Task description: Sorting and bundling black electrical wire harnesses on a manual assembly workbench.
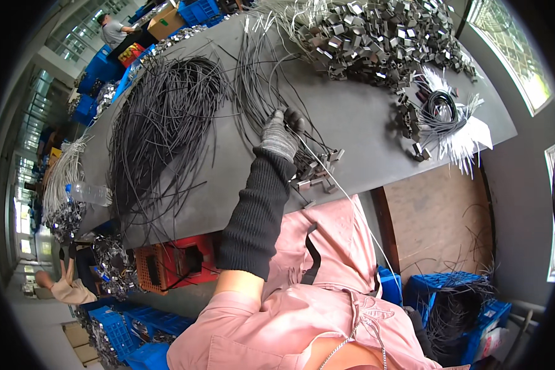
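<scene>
My left hand (280,134), in a grey knitted glove with dark fingers, is closed on thin black cables (259,92) over the grey table. The cables spread away from it toward the far edge. Just nearer than the hand lie several small metal blocks (317,172) at cable ends. A thin white cord (345,192) runs from beside the hand down across my lap to the right. My right hand does not show; a dark sleeve-like shape (420,333) is at my right side.
A large black cable bundle (166,117) covers the table's left part. Many metal blocks (382,43) are heaped at the far right, near a coiled black cable (441,111). Blue crates (441,280) and a red crate (191,259) stand below. Two people work at far left.
</scene>
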Tool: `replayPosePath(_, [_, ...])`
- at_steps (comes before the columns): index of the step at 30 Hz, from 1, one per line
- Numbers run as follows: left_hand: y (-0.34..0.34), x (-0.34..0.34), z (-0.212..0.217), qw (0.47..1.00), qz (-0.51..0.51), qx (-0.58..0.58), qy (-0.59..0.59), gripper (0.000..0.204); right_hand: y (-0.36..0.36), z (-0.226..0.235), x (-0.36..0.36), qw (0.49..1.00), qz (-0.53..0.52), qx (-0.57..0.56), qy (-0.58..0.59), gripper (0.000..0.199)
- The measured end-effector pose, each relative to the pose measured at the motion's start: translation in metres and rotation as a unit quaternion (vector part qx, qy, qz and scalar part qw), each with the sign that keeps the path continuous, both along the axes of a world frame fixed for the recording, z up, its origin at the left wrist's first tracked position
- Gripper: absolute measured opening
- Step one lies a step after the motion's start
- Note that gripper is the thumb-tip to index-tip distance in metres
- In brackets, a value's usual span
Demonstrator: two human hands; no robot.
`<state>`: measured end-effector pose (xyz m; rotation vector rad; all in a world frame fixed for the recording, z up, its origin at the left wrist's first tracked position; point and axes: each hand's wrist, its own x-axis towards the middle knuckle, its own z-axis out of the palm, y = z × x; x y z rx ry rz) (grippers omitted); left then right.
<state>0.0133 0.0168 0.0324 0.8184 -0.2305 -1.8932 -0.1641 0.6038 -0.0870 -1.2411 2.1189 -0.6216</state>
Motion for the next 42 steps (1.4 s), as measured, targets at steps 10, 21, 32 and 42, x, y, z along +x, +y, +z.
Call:
replayPosePath(10, [0.009, -0.001, 0.0, 0.995, -0.003, -0.028, 0.094, 0.014, -0.021, 0.001, 0.014, 0.998, -0.021, 0.017, -0.048, 0.012])
replayPosePath(21, [0.024, -0.004, -0.011, 0.996, -0.065, -0.051, -0.025, 0.015, -0.03, 0.01, 0.015, 0.995, -0.032, 0.037, -0.083, 0.012])
replayPosePath(32, [0.106, -0.025, -0.046, 0.904, -0.398, -0.087, -0.131, 0.016, -0.037, 0.051, 0.003, 0.983, -0.038, 0.075, -0.165, 0.012])
replayPosePath(42, [0.123, -0.033, 0.024, 0.883, -0.425, -0.182, -0.083, 0.022, -0.162, 0.101, -0.006, 0.995, 0.056, -0.007, -0.08, 0.013])
